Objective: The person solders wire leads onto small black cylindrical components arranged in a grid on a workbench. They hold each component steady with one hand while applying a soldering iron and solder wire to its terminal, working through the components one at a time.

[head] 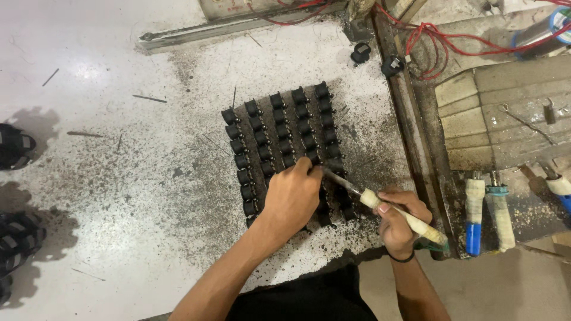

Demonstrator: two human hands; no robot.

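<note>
On the white table [107, 178], dirty with black dust and grey specks, you work on a square block of small black parts [279, 128] set in neat rows. Red wires [428, 35] curl at the far right, and a worn grey machine [505, 113] sits to your right with two taped handles [476, 214] hanging near it. Black pieces [15, 145] lie at the left edge.

Your right hand [399, 223] is closed around a long thin tool [380, 205] with a taped handle. Its long side slants across the block. The metal tip points up and left, toward your left hand [292, 193]. Your left hand is curled, fingers pressed down on the black parts near the front rows, right by the tip.
</note>
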